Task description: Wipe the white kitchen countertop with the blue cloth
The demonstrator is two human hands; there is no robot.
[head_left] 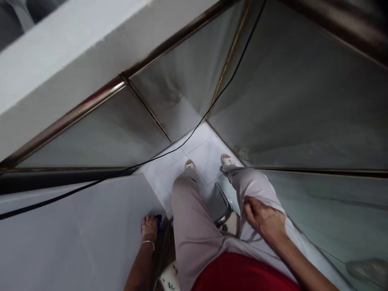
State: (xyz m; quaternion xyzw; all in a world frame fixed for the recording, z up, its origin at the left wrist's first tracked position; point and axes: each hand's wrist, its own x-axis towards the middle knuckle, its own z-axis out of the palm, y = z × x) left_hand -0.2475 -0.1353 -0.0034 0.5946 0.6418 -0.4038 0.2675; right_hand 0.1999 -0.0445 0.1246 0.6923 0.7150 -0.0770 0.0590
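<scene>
My left hand (149, 227) is at the edge of a white panel (100, 226), low on the left, with its fingers bent over a blue cloth-like piece (159, 223). Most of that blue piece is hidden beneath the hand. My right hand (266, 220) lies on my right thigh, its fingers curled against the light trouser leg (257, 184), where the fabric folds around the fingertips. A bracelet circles the left wrist.
Glossy panels with metal trim (151, 109) stand ahead and to the right. A thin black cable (169, 152) hangs across the view from upper right to lower left. Below are white floor tiles (200, 149), my sandalled feet and a dark curved chair-like frame (222, 206) between my legs.
</scene>
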